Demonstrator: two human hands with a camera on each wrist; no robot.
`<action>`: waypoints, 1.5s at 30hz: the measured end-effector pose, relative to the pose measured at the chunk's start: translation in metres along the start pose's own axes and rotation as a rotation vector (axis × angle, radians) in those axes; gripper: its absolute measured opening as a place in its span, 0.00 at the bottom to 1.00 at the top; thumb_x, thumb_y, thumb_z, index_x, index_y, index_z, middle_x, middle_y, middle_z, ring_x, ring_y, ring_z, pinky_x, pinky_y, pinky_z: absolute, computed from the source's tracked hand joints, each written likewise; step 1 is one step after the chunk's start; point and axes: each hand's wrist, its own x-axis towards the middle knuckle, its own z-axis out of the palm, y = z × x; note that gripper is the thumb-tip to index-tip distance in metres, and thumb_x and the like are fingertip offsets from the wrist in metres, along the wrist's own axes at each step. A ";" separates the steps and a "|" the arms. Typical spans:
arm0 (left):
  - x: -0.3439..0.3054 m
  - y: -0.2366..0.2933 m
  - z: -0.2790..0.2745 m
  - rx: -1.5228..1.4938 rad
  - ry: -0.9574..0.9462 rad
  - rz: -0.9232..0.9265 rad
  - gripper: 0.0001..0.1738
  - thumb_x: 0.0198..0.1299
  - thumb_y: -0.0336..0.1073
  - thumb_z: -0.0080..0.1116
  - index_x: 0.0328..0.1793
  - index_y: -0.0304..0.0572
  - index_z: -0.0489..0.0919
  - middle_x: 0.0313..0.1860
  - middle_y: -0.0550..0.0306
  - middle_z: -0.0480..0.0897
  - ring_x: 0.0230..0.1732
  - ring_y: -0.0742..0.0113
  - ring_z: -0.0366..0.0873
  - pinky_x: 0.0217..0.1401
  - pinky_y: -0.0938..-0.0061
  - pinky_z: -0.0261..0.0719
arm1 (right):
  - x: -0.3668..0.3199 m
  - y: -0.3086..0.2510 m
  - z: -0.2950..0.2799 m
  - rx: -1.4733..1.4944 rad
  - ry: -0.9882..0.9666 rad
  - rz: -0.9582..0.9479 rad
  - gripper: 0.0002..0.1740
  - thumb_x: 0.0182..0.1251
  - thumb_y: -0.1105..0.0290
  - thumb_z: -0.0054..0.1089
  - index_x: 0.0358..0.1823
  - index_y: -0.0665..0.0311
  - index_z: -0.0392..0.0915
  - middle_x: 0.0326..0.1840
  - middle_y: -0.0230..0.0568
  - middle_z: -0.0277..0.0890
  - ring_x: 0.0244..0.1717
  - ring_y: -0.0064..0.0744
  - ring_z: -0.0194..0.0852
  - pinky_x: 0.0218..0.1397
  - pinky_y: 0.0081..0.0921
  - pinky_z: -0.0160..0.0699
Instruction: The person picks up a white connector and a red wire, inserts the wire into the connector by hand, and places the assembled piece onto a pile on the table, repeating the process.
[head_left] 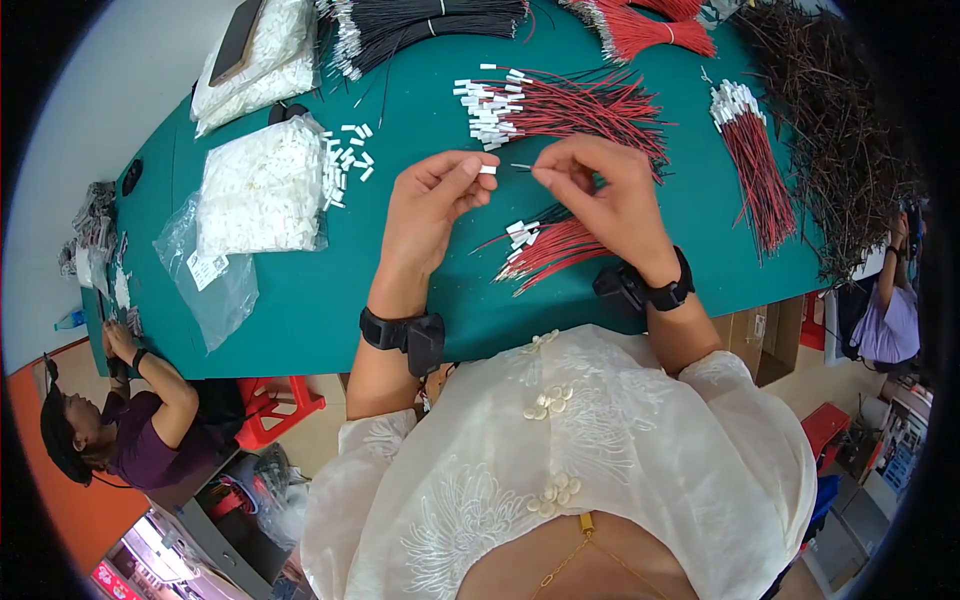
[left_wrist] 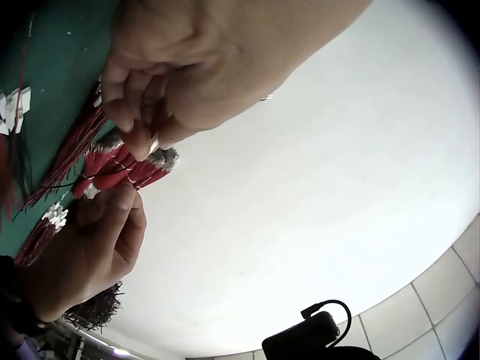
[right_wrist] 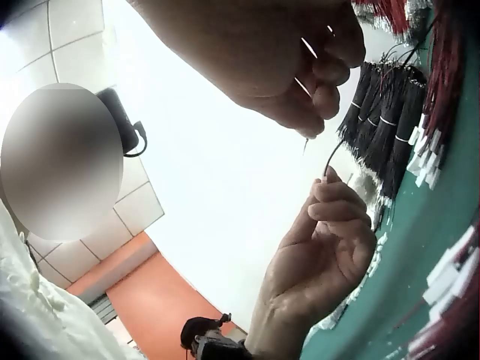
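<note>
My left hand point(head_left: 430, 200) pinches a small white connector housing point(head_left: 488, 170) between thumb and fingertips, above the green table. Facing it across a short gap, my right hand point(head_left: 605, 190) holds a thin wire point(head_left: 521, 166) by its end, the bare tip pointing at the housing. In the right wrist view a black wire point(right_wrist: 331, 156) curves up from the left fingertips. Below the right hand lies a small bunch of red and black wires point(head_left: 560, 250) with white housings. A larger bunch of red and black wires point(head_left: 590, 110) with white housings lies beyond both hands.
Loose white housings point(head_left: 345, 165) lie by a full plastic bag point(head_left: 260, 185) on the left. Black wire bundles point(head_left: 430, 30) and red ones point(head_left: 650, 35) sit at the back. To the right are another finished-looking bunch point(head_left: 757, 170) and a dark wire heap point(head_left: 840, 130). Another person sits left.
</note>
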 end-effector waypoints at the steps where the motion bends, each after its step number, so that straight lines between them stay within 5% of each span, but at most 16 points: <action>1: 0.000 0.000 0.000 -0.024 -0.008 -0.004 0.14 0.75 0.35 0.59 0.55 0.32 0.86 0.40 0.56 0.87 0.37 0.74 0.83 0.45 0.80 0.82 | 0.001 0.000 0.000 -0.074 0.052 -0.053 0.04 0.63 0.77 0.71 0.38 0.68 0.85 0.32 0.35 0.83 0.27 0.22 0.74 0.29 0.20 0.71; 19: -0.003 0.000 0.015 0.233 0.090 0.212 0.13 0.66 0.25 0.68 0.55 0.30 0.86 0.44 0.52 0.90 0.44 0.71 0.87 0.49 0.79 0.84 | 0.001 0.005 0.003 -0.144 0.133 -0.151 0.05 0.62 0.79 0.72 0.39 0.67 0.88 0.34 0.36 0.85 0.30 0.23 0.80 0.28 0.20 0.73; 30: -0.004 0.001 0.016 0.286 0.112 0.233 0.11 0.65 0.25 0.69 0.53 0.31 0.86 0.42 0.54 0.90 0.42 0.72 0.87 0.49 0.80 0.83 | 0.002 0.006 0.002 -0.321 0.258 -0.344 0.08 0.59 0.80 0.72 0.39 0.68 0.87 0.36 0.42 0.83 0.38 0.39 0.84 0.40 0.30 0.82; 45: -0.004 -0.001 0.015 0.269 0.089 0.214 0.11 0.66 0.25 0.68 0.53 0.32 0.86 0.40 0.55 0.89 0.42 0.74 0.86 0.47 0.81 0.81 | 0.002 0.007 0.003 -0.345 0.197 -0.319 0.07 0.56 0.79 0.74 0.37 0.66 0.87 0.35 0.39 0.82 0.37 0.38 0.80 0.40 0.31 0.77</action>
